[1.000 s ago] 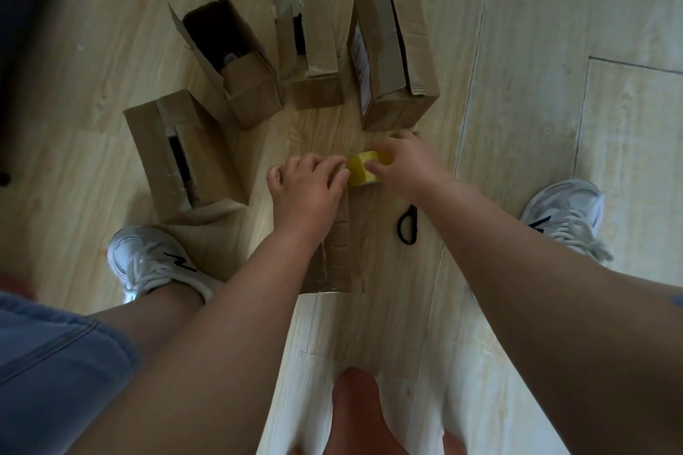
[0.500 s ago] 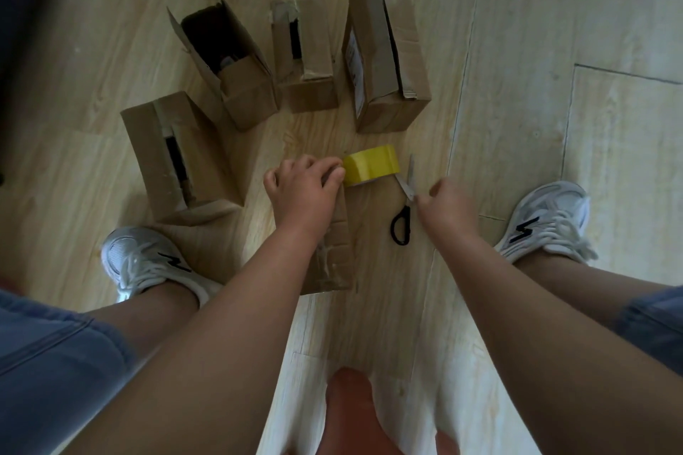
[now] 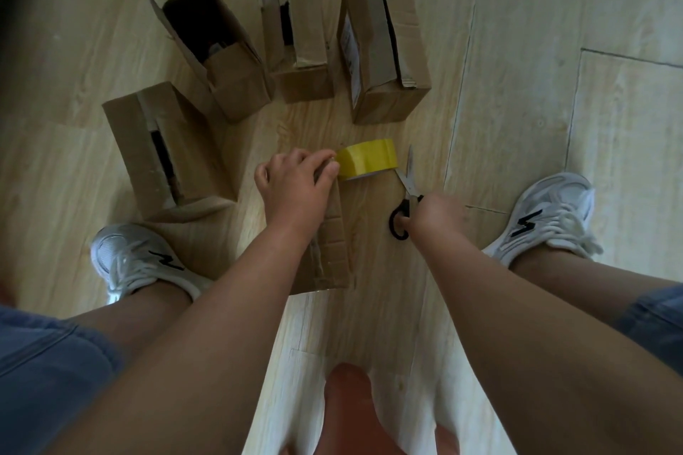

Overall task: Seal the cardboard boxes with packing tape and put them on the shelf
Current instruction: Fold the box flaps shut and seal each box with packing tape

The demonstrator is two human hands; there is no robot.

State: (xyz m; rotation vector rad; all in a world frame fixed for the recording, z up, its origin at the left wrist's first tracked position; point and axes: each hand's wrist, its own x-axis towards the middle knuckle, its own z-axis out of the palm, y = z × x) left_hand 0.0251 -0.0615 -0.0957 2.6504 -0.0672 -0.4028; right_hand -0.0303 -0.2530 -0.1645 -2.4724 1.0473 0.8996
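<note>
Head view, 5 cardboard boxes [image 3: 384,48], 1 yellow tape roll [image 3: 369,161], left grip [image 3: 295,185] holding nearest box [image 3: 332,244], right grip [image 3: 432,214] clutching scissors [image 3: 408,181]

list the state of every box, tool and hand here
near box, closed, under the left hand
left hand, grips near box's far end
tape roll, unheld, at that end
scissors, blades apart, on floor
right hand, grips scissors' handle
back left box, open
other three boxes, flaps down, gaps showing

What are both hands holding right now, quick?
Left hand: closed, fingers curled over the far end of the cardboard box.
Right hand: closed on the scissors, by the black handle.
</note>
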